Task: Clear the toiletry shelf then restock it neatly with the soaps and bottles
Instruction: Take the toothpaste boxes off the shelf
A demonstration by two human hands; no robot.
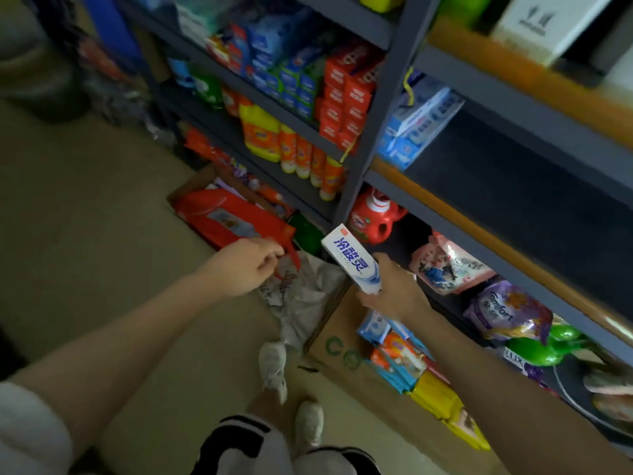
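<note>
Two hands are at work low down in front of the shelving. The left hand (245,265) has its grip pinched shut on the corner of a red bag (233,219), which lies in an open box on the floor just beyond the fingers; whether it is lifting the bag or only steadying it I cannot tell. Below and to the right of that grip lies crumpled white wrapping (305,293), with the person's shoes nearer still.

Further right, the right hand (394,287) has its grip wrapped around the lower end of a white toothpaste box (352,260) with blue lettering, the fingers closed on it and the box tilted up and away from the palm. Directly beneath that grip stands a cardboard box (337,351) on the floor, filled with small blue, orange and yellow packets (407,365). Up and to the right of the grip, the middle shelf (513,186) is nearly bare, with only a lot of blue and white boxes (416,125) at its left end. Just beyond the grip, on the lower shelf, sit a red jug (375,217), a pink pouch and a purple pouch.

By my reading this is either the tail of clearing or the start of restocking: the toothpaste box is in the air between floor box and bare shelf, and its direction is not shown. If restocking, the next move calls for raising the right hand up and rightward and setting the toothpaste box square beside the boxes already there.
</note>
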